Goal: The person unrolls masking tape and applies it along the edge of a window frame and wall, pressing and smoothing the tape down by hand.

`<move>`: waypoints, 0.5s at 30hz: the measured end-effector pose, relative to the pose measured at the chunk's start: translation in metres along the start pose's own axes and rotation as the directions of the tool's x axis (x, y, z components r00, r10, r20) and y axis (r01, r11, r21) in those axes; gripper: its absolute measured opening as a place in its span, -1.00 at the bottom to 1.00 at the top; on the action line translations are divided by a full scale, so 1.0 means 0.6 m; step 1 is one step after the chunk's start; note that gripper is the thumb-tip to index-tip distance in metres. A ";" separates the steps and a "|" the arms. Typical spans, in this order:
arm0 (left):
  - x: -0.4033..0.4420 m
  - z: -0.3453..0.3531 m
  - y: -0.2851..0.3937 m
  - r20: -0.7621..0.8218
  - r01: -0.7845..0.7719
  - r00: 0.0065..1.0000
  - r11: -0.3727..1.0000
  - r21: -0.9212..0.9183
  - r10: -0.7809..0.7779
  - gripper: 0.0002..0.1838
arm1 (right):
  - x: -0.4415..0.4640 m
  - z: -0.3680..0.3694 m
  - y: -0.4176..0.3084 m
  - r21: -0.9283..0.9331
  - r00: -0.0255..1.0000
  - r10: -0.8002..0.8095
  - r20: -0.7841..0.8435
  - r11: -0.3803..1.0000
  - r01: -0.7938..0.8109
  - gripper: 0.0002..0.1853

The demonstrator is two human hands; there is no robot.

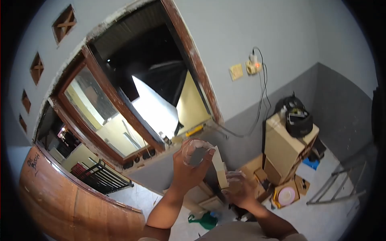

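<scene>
Main risk on my feed: the strip (219,166) twisting or folding onto itself. It runs between the two hands with a bend partway down, so slack plus a quick move by the right hand (242,190) could do it. If it's sticky, which I can't confirm, a fold would be hard to undo.

Second risk: a tear near the roll (200,143). It looks thin, and an off-axis pull against the left thumb would load one edge.

Third: dust. The fingers and roll look whitish, so grit could get onto the strip and spoil its face. Contact with the sill (207,124) or wall (237,142) could add more. Drop risk on the roll looks low to me, unless the left hand (188,168) loosens under a sharp tug.

Grip: left fingers are wrapped round the roll, thumb pressed on the side nearest the strip. Right hand is motion-blurred at the strip's lower end; it may be pinching it, but I can't tell whether those fingers are closed.

Position: roll is up in the left hand, in front of the wall just below the sill, strip hanging to its right.

Looks: roll is a pale, chalky ring, open in the middle, wall showing through. Strip is cream, flat, narrow, matte, one piece as far as I see, slightly angled near the bottom.
</scene>
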State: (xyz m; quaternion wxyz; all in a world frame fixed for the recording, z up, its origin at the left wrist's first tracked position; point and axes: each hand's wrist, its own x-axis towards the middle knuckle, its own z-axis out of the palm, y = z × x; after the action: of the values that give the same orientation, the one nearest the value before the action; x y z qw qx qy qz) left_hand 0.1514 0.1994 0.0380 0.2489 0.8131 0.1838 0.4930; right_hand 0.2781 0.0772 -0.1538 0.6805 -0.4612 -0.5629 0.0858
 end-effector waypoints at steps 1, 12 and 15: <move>0.032 0.015 0.009 0.031 -0.068 0.997 0.996 0.058 0.066 -0.88 | 0.021 -0.018 0.013 -0.055 1.000 -0.012 0.019 0.998 0.013 -0.41; 0.226 0.232 0.002 -0.005 0.046 0.999 0.999 0.020 -0.046 -0.96 | 0.200 -0.226 0.148 -0.003 0.986 -0.115 0.124 0.993 0.116 -0.53; 0.236 0.272 -0.017 -0.038 0.139 0.989 0.990 -0.019 -0.140 -0.97 | 0.223 -0.271 0.166 0.018 0.976 -0.107 0.188 0.994 0.106 -0.57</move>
State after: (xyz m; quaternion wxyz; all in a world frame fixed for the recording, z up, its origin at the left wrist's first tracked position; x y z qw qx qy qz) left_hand 0.3600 0.2485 0.0690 0.2856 0.7864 0.2412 0.4918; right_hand 0.5028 0.1314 -0.1243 0.6294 -0.4175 -0.6485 0.0946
